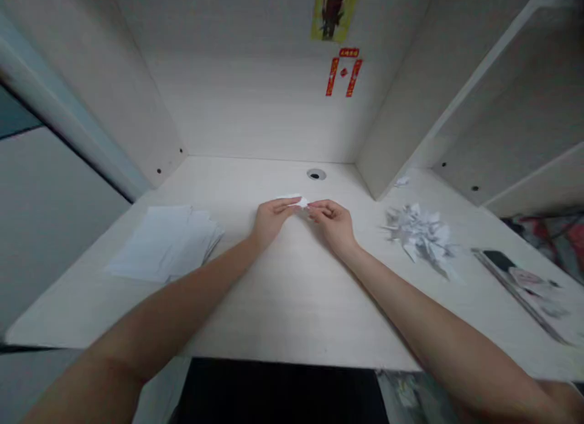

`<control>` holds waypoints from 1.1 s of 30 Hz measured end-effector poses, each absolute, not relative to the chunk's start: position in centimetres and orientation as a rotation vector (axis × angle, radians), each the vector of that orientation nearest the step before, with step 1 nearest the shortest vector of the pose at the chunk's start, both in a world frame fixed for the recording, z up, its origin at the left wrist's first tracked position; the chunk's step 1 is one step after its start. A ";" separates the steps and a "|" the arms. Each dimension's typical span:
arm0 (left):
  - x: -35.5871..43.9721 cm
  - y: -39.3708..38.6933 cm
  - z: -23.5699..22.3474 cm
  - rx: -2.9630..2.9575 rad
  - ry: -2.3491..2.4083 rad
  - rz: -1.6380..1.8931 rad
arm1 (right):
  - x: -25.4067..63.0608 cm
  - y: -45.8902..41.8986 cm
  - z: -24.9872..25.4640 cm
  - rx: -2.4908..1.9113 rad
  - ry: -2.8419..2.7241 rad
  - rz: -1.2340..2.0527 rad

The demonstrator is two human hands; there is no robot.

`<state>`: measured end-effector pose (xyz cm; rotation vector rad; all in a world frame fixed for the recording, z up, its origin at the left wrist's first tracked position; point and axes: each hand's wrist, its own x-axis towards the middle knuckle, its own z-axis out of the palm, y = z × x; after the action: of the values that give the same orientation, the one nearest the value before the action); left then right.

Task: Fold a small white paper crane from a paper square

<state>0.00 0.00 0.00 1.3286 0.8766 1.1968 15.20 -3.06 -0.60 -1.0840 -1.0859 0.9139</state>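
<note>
Currently a small piece of white paper [300, 202] is held over the middle of the desk [274, 308], toward its rear half. Left hand [276, 211]: fingers nearly straight, closed over the paper, thumb beneath. Right hand [331, 217]: thumb and forefinger tips pinched together at the paper's right end, other fingers curled. The tips of both hands almost meet.

Room: desktop stretches between the forearms to the straight front edge. Behind the hands, a round cable grommet [316, 174], then the back panel [250, 95]. An upright divider [396, 126] limits reach at right rear; the stack of sheets [164, 244] sits left, well apart from the left hand.

Writing: red strips [332, 77] on the back panel, set like a door frame round a small red diamond, carry characters too small to read. Above, a yellow picture [334, 13] with a dark figure.

Materials: desk pale, faint wood grain. Stack flat, sheets overlapping, edges uneven. Right of the right hand, a spiky heap of folded paper [424, 229], points every way. Farther right, a flat rectangular item [524, 287], blurred.
</note>
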 end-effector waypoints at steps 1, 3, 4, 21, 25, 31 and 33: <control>0.0 0.0 0.0 1.328 0.871 1.196 | 15.2 -3.0 -0.6 -1.092 -1.088 0.910; -0.1 -0.1 0.1 1.329 0.865 1.199 | 15.2 -3.0 -0.6 -1.101 -1.094 0.903; -0.1 -0.1 0.1 1.331 0.864 1.202 | 15.2 -3.0 -0.7 -1.102 -1.097 0.902; -0.1 -0.1 0.1 1.384 0.907 1.215 | 15.3 -2.8 -0.9 -1.082 -1.112 0.905; -0.1 0.1 -0.1 1.382 0.899 1.218 | 15.2 -3.0 -0.7 -1.085 -1.097 0.906; 0.0 0.0 -0.1 1.347 0.900 1.232 | 15.0 -3.2 -0.3 -1.074 -1.090 0.903; 0.0 -0.1 0.0 1.337 0.898 1.234 | 14.9 -3.2 -0.2 -1.068 -1.082 0.910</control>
<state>0.00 -0.09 -0.03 1.3374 0.8981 1.2336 14.93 -3.21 -0.21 -1.0677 -1.0825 0.9101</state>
